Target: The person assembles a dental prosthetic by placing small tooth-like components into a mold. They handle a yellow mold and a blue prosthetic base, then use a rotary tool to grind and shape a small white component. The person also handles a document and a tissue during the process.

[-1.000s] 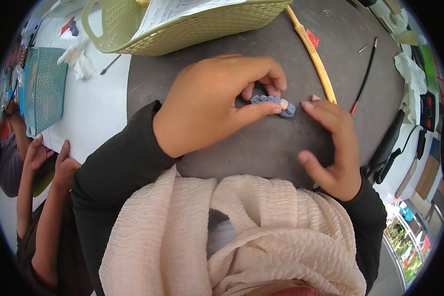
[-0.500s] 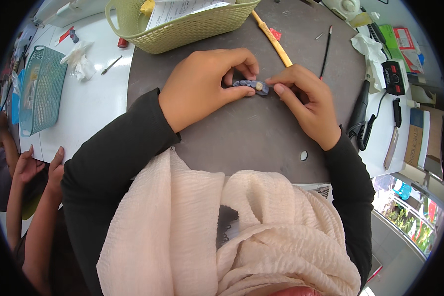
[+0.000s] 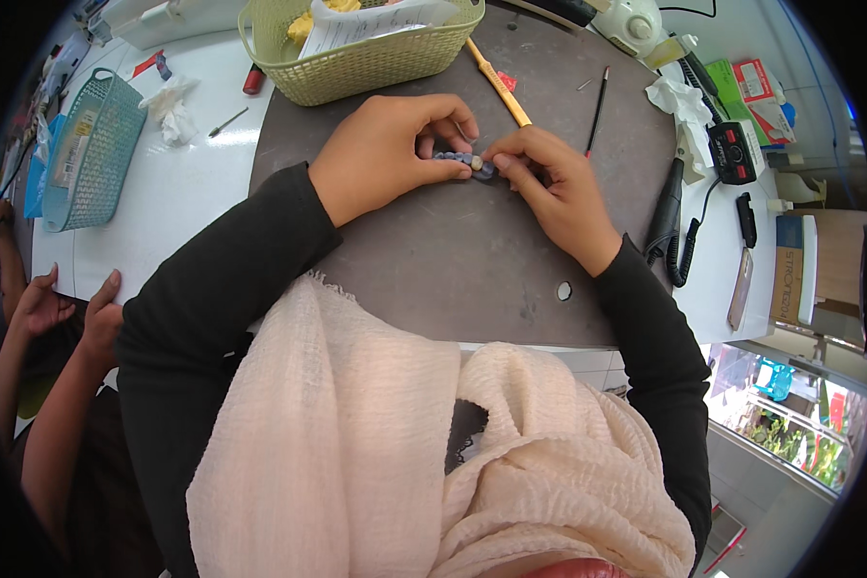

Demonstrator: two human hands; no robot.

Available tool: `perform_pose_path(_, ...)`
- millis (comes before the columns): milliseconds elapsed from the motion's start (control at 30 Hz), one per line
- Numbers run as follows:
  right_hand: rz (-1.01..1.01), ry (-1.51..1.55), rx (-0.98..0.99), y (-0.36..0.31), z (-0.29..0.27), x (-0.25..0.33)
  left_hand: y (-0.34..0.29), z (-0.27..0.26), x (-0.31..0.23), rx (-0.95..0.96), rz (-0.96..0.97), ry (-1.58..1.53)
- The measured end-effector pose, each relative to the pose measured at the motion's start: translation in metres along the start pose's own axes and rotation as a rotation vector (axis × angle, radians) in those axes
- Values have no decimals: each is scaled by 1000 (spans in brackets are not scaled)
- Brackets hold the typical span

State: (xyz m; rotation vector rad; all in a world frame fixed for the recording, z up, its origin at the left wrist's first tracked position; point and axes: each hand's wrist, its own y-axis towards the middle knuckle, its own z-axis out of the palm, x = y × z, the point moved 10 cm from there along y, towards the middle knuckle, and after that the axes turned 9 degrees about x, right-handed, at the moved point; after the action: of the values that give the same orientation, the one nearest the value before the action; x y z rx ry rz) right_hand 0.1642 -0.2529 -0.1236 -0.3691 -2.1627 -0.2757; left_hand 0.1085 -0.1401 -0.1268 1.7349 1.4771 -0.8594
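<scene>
Your left hand (image 3: 385,149) is curled, thumb and fingers pinched on a small blue-grey piece (image 3: 464,162) with a pale tooth-like bead, low on the dark grey mat (image 3: 472,260). Your right hand (image 3: 554,188) pinches the piece's other end with its fingertips. Beyond your hands sits a green woven basket (image 3: 376,67) holding a white printed sheet (image 3: 376,21). A teal basket (image 3: 87,144) with a labelled packet stands far left. A red-and-white box (image 3: 756,82) and a tan carton (image 3: 790,270) lie at the right.
</scene>
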Motion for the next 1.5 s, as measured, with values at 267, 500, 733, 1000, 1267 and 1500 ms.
perform_pose_path(267,27,-32,-14,3,2,0,1,1,1,8,13,1)
perform_pose_path(500,-35,-63,-9,4,3,5,1,1,-1,1,43,3)
perform_pose_path(733,-50,-92,-2,4,4,8,1,1,-2,-6,51,17)
perform_pose_path(1000,-82,-110,-20,3,4,6,0,1,-6,-20,68,43)
perform_pose_path(1267,-17,-59,-70,-1,-3,0,-1,3,-12,-25,139,60)
perform_pose_path(1500,-4,-96,-63,-1,-3,3,0,2,-9,-20,102,43)
